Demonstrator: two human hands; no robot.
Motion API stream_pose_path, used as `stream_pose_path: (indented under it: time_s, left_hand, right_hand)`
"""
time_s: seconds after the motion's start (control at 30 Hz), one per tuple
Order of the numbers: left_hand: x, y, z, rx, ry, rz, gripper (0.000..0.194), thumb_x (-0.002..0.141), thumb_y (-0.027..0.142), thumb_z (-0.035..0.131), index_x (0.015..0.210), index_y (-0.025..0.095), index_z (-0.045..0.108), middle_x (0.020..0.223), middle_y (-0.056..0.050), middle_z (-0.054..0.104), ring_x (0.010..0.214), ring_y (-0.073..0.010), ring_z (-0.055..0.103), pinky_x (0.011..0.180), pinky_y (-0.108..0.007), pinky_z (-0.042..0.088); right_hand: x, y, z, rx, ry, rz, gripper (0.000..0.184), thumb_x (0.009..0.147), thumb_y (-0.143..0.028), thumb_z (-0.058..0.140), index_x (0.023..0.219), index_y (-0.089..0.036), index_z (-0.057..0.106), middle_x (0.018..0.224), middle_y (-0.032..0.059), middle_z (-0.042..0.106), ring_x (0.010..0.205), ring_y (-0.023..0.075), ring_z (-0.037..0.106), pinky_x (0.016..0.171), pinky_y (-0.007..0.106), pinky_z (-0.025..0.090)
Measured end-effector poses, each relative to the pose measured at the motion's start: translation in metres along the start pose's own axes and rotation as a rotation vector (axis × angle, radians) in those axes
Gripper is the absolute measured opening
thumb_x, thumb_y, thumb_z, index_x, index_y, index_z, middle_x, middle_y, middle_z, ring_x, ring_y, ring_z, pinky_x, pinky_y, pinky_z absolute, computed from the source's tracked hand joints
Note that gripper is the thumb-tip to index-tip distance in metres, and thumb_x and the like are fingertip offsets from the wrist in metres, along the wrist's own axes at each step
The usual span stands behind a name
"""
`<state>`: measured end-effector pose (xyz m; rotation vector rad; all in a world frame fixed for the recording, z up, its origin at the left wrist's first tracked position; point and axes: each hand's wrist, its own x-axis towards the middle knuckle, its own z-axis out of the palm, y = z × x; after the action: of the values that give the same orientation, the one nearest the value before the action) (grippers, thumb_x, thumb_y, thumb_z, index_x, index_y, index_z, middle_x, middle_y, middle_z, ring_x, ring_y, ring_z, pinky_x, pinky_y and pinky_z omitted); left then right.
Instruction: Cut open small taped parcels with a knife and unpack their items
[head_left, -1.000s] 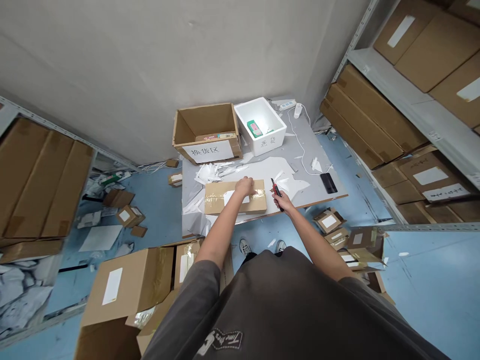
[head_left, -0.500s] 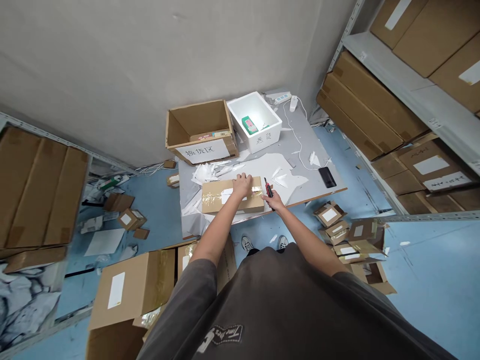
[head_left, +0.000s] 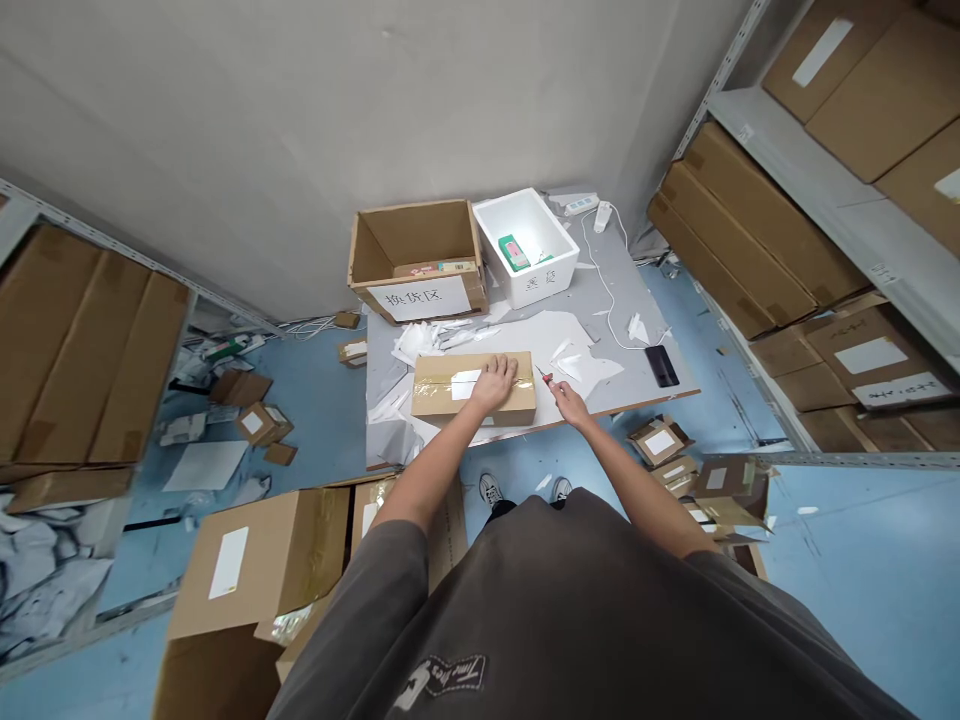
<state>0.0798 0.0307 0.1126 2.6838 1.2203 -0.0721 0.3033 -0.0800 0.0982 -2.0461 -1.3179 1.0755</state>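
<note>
A taped cardboard box with a white label lies lengthwise at the table's front edge. My left hand rests on its top, right of the label, fingers flat and pressing on the cardboard. Just off the box's right end, my right hand is closed around a red and black utility knife. The blade end points up and left toward the box, without visible contact. Most of the knife's handle is hidden in my fingers.
Behind the box stand an open carton with a lettered sign and a white foam box holding a green package. Paper scraps, a phone and a white cable share the table. Large cartons stand at the lower left.
The knife went left to the box's right end, then back right, apart from it, and now points more to the left. My left hand stays on top, its fingers flatter.
</note>
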Motion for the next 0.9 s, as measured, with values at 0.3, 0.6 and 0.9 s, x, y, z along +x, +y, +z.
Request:
stream_pose_path:
  time_s: [0.3, 0.6, 0.9]
  left_hand:
    - [-0.001, -0.003, 0.03, 0.001, 0.051, 0.071, 0.058, 0.099, 0.008, 0.037, 0.155, -0.004, 0.046, 0.156, -0.041, 0.051, 0.151, -0.044, 0.052, 0.124, -0.072, 0.035]
    - [-0.009, 0.009, 0.023, -0.083, -0.006, -0.006, 0.061, 0.097, 0.009, 0.041, 0.157, -0.001, 0.047, 0.161, -0.039, 0.047, 0.159, -0.044, 0.042, 0.129, -0.073, 0.028]
    - [-0.019, 0.019, 0.021, -0.114, 0.014, -0.042, 0.061, 0.099, 0.014, 0.041, 0.16, 0.004, 0.046, 0.162, -0.035, 0.049, 0.158, -0.0418, 0.043, 0.13, -0.07, 0.028]
  right_hand:
    - [0.001, -0.004, -0.049, -0.557, -0.12, -0.235, 0.048, 0.109, -0.064, 0.042, 0.123, -0.029, 0.072, 0.11, 0.0087, 0.08, 0.103, 0.0296, 0.072, 0.08, 0.032, 0.046]
    - [0.016, -0.015, -0.056, -0.682, -0.107, -0.367, 0.034, 0.108, -0.055, 0.06, 0.123, -0.027, 0.071, 0.121, 0.014, 0.078, 0.111, 0.0307, 0.068, 0.081, 0.032, 0.043]
    - [0.036, -0.009, -0.057, -0.682, -0.104, -0.421, 0.034, 0.109, -0.053, 0.059, 0.119, -0.023, 0.071, 0.119, 0.0161, 0.077, 0.11, 0.0318, 0.066, 0.08, 0.032, 0.04]
